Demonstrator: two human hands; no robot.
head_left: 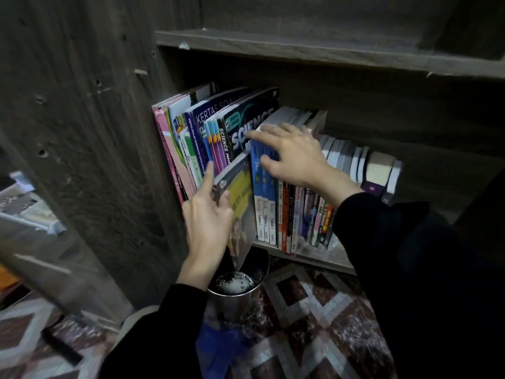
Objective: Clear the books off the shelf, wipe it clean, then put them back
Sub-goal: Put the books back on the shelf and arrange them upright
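At frame centre the left hand (209,222) grips the tilted yellow book (240,192), half out of the shelf (322,259) row, while the right hand (293,157), fingers (259,136) spread, presses the upright blue books (264,209) just right of it.

- The scene is dim. The grey-brown wood of the bookcase side panel (95,132) shows little detail, and the space above the upper shelf board (300,50) is nearly black.
- Light seems to come from the camera's side: the left hand (207,222), the right hand (295,157), the yellow book (240,192) that the left hand grips and the spines of the books (218,149) are brightest, while the back of the shelf (336,253) sinks into shadow.
- The black right sleeve (396,255) merges with the dark lower right corner.
- Wide-angle distortion bends the upper shelf board and tilts the side panel.
- The left edge is smeared, the carpet (314,310) is soft, and small spine text is unreadable.
- A weak reflection lies on the metal container (235,299).
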